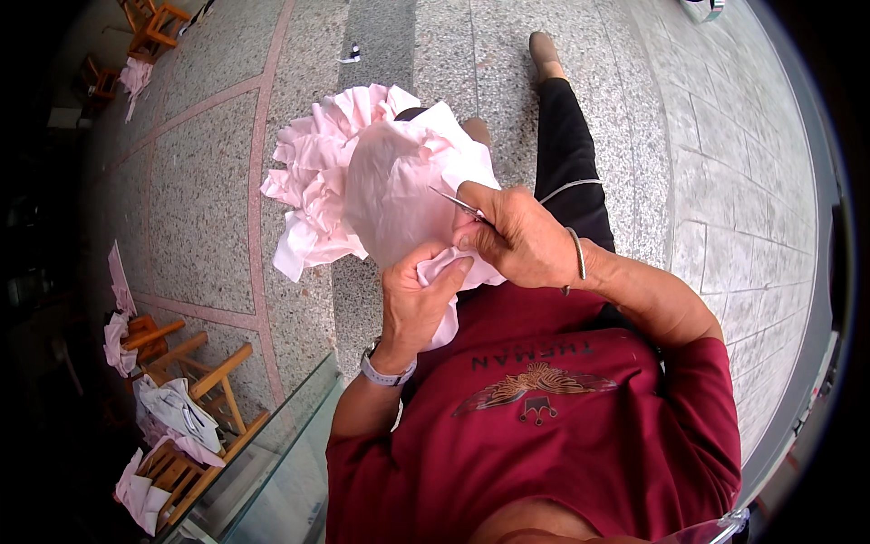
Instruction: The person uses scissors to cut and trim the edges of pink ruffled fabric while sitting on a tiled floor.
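A pale pink cloth (pixel 390 186) drapes across my lap and spreads toward the left, where its folds bunch into a ruffled heap. My left hand (pixel 412 299) is closed on a gathered edge of it, thumb on top. Beside it, close to touching, my right hand (pixel 526 238) is closed around a small pair of scissors (pixel 465 208), their thin pointed metal tips sticking out toward the upper left over the cloth. The right fingertips also come against the cloth's edge. The scissors' handles are mostly hidden in my palm.
Wooden chairs (pixel 222 381) with pink and white cloth pieces (pixel 172 408) stand at the lower left, near a glass-topped edge (pixel 281 444). More wooden furniture (pixel 154 27) is at the far left. A small black-and-white item (pixel 352 54) lies on the speckled floor (pixel 204 181).
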{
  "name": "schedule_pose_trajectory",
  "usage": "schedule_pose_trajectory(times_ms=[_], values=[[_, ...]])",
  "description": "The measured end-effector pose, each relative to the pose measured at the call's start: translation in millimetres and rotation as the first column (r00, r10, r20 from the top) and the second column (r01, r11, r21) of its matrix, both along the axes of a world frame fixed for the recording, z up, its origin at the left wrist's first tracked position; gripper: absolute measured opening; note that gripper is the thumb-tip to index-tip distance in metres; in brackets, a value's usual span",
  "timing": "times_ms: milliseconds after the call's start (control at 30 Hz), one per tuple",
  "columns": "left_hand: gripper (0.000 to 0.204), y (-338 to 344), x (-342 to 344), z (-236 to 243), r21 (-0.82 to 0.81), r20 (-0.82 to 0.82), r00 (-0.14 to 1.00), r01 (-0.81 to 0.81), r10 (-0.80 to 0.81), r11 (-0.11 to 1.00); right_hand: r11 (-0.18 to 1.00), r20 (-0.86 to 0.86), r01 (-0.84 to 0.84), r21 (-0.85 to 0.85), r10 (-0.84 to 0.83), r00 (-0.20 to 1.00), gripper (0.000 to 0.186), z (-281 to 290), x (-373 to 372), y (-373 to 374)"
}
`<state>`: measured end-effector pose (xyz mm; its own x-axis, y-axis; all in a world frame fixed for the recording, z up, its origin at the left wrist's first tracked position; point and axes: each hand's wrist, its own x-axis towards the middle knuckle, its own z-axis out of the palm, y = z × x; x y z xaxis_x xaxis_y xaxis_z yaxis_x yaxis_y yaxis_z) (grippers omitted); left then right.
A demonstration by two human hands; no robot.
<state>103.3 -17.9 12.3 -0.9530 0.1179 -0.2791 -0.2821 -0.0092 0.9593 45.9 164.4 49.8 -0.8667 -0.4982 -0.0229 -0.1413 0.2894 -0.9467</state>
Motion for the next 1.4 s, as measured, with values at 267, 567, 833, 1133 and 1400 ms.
schedule_pose_trajectory(times_ms=[267, 567, 833, 1133, 1400], values=[[0.012, 7.3, -14.7, -24.1, -0.364, -0.395, 0.905, 0.001, -0.156, 0.931, 0.982, 0.148, -0.070, -0.175, 0.096, 0.984, 0.007, 12.7, 12.0, -15.6], [0.016, -8.7, -12.1, -8.4, 0.170, 0.156, 0.987, 0.017, -0.044, 0.985, 0.989, 0.329, 0.113, -0.091, -0.077, 0.941, 0.008, 25.8, -21.9, 37.5], [0.016, -23.1, -21.8, 29.9, 0.087, 0.101, 0.991, 0.075, -0.084, 0.993, 0.988, -0.062, -0.122, 0.097, 0.128, 0.990, 0.013, 7.6, -15.6, 24.4], [0.019, -63.7, -4.8, 23.8, -0.066, 0.032, 0.989, 0.146, -0.144, 0.987, 0.918, -0.211, -0.205, 0.339, 0.287, 0.934, 0.015, 16.2, -42.4, 52.1], [0.020, -70.0, -2.4, 10.3, -0.067, 0.064, 0.995, 0.078, -0.073, 0.995, 0.915, -0.332, -0.101, 0.391, 0.243, 0.911, 0.015, 1.4, -53.5, 54.4]])
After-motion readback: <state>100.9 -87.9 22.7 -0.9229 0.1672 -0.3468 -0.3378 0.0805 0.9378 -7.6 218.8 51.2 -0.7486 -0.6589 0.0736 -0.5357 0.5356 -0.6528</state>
